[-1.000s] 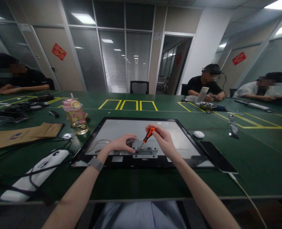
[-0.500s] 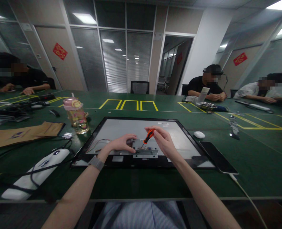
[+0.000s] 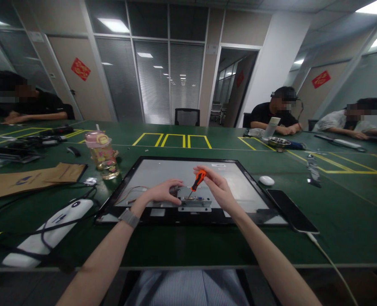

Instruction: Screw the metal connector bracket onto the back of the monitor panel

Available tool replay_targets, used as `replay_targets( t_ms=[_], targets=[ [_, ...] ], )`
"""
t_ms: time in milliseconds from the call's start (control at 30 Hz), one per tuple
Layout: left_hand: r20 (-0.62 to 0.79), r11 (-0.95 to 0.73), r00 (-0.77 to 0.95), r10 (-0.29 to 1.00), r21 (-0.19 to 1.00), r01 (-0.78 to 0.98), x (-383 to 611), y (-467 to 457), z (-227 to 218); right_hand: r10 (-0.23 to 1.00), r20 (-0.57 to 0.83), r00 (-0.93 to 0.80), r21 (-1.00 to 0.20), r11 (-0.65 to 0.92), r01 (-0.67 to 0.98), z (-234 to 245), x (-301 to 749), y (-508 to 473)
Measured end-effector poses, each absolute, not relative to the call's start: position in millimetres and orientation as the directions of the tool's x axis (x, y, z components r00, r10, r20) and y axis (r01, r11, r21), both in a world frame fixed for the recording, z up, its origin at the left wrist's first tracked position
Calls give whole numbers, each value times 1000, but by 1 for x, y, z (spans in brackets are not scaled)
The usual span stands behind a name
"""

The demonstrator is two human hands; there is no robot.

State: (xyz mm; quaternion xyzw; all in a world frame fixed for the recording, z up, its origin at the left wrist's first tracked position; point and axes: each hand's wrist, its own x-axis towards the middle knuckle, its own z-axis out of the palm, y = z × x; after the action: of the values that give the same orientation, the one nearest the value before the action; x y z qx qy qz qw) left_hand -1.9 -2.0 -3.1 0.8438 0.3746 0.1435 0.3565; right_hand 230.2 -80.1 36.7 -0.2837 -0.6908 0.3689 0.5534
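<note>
A smartphone lies at two o'clock from the person, just beside a display panel at twelve on the green table. A metal bracket sits near the panel's six o'clock edge. The left hand curves by the bracket's nine o'clock end, thumb and fingers apart; whether they grip it cannot be told. The right hand grasps an orange-and-black screwdriver, its shaft slanting down toward seven, into the bracket. Beyond stand a pink-lidded tumbler at eleven and a black chair at twelve
</note>
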Motion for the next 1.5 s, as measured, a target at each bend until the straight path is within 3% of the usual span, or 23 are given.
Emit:
replay_targets(
  t_ms=[233, 433, 567, 800, 1167, 1500],
  targets=[
    [-15, -474, 686, 727, 713, 518, -2, -2, -3, 735, 675, -70, -710, 672, 212, 34, 230, -78],
    [-41, -471, 681, 731, 692, 548, -2, -2, -2, 743, 655, -140, -714, 669, 208, 41, 230, -84],
    [-44, -479, 685, 727, 683, 552, -2, -1, -3, 734, 675, -75, -706, 672, 225, 37, 229, -82],
    [-44, -479, 693, 719, 691, 541, -3, 1, -4, 769, 637, -60, -758, 639, 131, 36, 229, -81],
    [-24, -479, 688, 726, 700, 529, -2, -1, -3, 847, 521, -102, -844, 494, -211, 27, 228, -74],
    [-11, -502, 700, 714, 690, 522, -5, 3, -9, 838, 537, -97, -839, 520, -161, 29, 229, -74]
  ],
)
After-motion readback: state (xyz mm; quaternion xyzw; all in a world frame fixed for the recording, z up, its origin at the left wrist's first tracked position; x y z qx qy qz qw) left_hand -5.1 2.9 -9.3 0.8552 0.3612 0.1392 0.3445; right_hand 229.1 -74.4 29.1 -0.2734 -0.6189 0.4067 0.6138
